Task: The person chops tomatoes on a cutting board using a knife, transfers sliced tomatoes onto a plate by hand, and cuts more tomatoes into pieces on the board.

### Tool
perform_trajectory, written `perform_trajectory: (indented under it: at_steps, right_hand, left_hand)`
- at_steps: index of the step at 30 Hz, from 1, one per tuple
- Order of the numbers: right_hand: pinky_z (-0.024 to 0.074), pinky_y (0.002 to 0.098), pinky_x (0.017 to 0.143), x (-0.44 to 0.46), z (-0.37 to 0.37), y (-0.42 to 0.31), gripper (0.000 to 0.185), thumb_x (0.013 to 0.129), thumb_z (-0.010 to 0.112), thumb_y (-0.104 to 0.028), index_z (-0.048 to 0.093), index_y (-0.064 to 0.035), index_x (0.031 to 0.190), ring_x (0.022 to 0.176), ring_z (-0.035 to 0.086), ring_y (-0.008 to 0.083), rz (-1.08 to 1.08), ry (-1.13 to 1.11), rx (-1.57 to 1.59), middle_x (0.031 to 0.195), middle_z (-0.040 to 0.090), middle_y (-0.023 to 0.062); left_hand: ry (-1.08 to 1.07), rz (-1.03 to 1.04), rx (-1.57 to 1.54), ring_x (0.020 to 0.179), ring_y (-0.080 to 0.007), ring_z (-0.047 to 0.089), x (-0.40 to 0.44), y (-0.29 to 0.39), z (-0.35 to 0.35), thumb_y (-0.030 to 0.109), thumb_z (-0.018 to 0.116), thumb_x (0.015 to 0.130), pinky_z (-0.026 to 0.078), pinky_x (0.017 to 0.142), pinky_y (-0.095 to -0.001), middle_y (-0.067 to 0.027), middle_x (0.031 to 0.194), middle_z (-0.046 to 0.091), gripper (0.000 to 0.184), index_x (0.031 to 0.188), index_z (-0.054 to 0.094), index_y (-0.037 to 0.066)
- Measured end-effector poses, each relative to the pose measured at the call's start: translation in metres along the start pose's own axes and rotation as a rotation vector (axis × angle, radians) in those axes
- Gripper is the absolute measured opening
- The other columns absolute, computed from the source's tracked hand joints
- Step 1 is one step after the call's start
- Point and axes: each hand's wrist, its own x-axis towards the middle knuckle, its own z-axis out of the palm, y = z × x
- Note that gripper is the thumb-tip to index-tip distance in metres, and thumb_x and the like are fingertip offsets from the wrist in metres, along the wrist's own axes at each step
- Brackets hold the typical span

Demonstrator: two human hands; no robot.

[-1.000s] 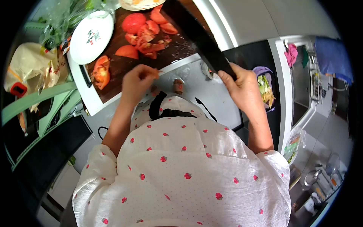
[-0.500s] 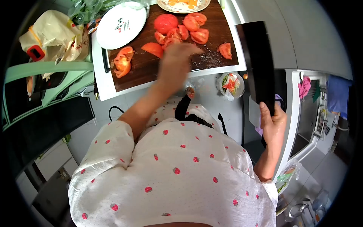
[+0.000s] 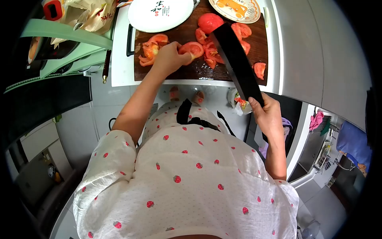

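Observation:
My left hand (image 3: 171, 59) holds a cut tomato piece (image 3: 192, 49) between thumb and fingers, low over the dark cutting board (image 3: 175, 74). My right hand (image 3: 269, 113) is wrapped round the handle of a cleaver (image 3: 236, 59), whose black blade points up and left across the board's right part. Several tomato pieces (image 3: 212, 55) lie between the left hand and the blade, partly behind it. A rounder tomato (image 3: 210, 23) sits above them. Left of my left hand are sliced tomato pieces (image 3: 151, 49), and one small piece (image 3: 259, 70) lies at the right.
A white oval plate (image 3: 161, 16) and a plate with a cartoon print (image 3: 235, 9) stand at the board's far side. Below the counter edge is a bin (image 3: 238, 102) with scraps. A green rack (image 3: 67, 33) and a bag (image 3: 92, 15) are at the left.
The view has shifted, with the board now more central. My left hand has moved from the middle pieces to the tomato piece at their left and gripped it. The cleaver has come back over the board.

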Motion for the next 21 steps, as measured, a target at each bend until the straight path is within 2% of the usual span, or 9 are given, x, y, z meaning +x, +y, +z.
perform_trajectory:
  at_steps: [4, 7, 10, 13, 19, 21]
  right_hand:
    - [0.0430, 0.0388, 0.057, 0.006, 0.010, -0.011, 0.019, 0.087, 0.062, -0.017, 0.062, 0.0023, 0.090, 0.056, 0.049, 0.0346, 0.030, -0.103, -0.066, 0.060, 0.052, 0.0211]
    - [0.0433, 0.0403, 0.057, 0.011, 0.017, -0.013, 0.019, 0.087, 0.061, -0.017, 0.061, 0.0014, 0.089, 0.058, 0.052, 0.0375, -0.002, -0.130, -0.093, 0.062, 0.053, 0.0225]
    - [0.0441, 0.0425, 0.057, 0.014, 0.023, -0.011, 0.018, 0.088, 0.060, -0.017, 0.061, 0.0004, 0.090, 0.060, 0.054, 0.0406, -0.093, -0.104, -0.169, 0.063, 0.054, 0.0230]
    - [0.0448, 0.0439, 0.058, 0.014, 0.020, -0.025, 0.017, 0.088, 0.060, -0.017, 0.061, -0.0001, 0.091, 0.063, 0.056, 0.0423, -0.016, -0.147, -0.169, 0.064, 0.055, 0.0232]
    - [0.0475, 0.0451, 0.063, 0.010, 0.024, -0.034, 0.020, 0.087, 0.061, -0.018, 0.062, -0.0005, 0.096, 0.072, 0.059, 0.0430, 0.005, -0.162, -0.233, 0.068, 0.058, 0.0244]
    - [0.0482, 0.0458, 0.065, 0.010, 0.027, -0.037, 0.020, 0.087, 0.060, -0.018, 0.062, -0.0010, 0.098, 0.074, 0.060, 0.0427, 0.012, -0.153, -0.271, 0.070, 0.059, 0.0246]
  left_hand:
    - [-0.037, -0.116, -0.056, 0.085, -0.0316, 0.062, -0.011, 0.001, -0.003, 0.026, 0.067, 0.072, 0.048, 0.075, -0.0377, -0.0222, 0.087, 0.063, 0.042, 0.097, 0.058, -0.007]
    - [0.410, 0.184, -0.013, 0.093, -0.0321, 0.059, -0.019, -0.010, 0.013, 0.017, 0.069, 0.075, 0.047, 0.078, -0.0374, -0.0196, 0.097, 0.059, 0.039, 0.105, 0.056, -0.004]
    - [0.502, 0.435, 0.034, 0.097, -0.0326, 0.056, -0.032, -0.012, 0.014, 0.009, 0.071, 0.074, 0.047, 0.081, -0.0382, -0.0161, 0.104, 0.054, 0.040, 0.109, 0.053, 0.001]
    - [0.551, 0.489, 0.070, 0.092, -0.0270, 0.056, -0.038, -0.015, 0.021, 0.005, 0.073, 0.071, 0.049, 0.074, -0.0380, -0.0124, 0.109, 0.053, 0.035, 0.102, 0.057, 0.003]
    - [0.493, 0.458, -0.021, 0.082, -0.0233, 0.057, -0.032, -0.029, 0.029, 0.002, 0.070, 0.075, 0.050, 0.060, -0.0290, -0.0107, 0.106, 0.052, 0.024, 0.096, 0.058, 0.004]
    - [0.476, 0.443, -0.062, 0.087, -0.0285, 0.057, -0.031, -0.028, 0.031, 0.001, 0.070, 0.072, 0.049, 0.071, -0.0335, -0.0126, 0.104, 0.051, 0.026, 0.095, 0.056, 0.002]
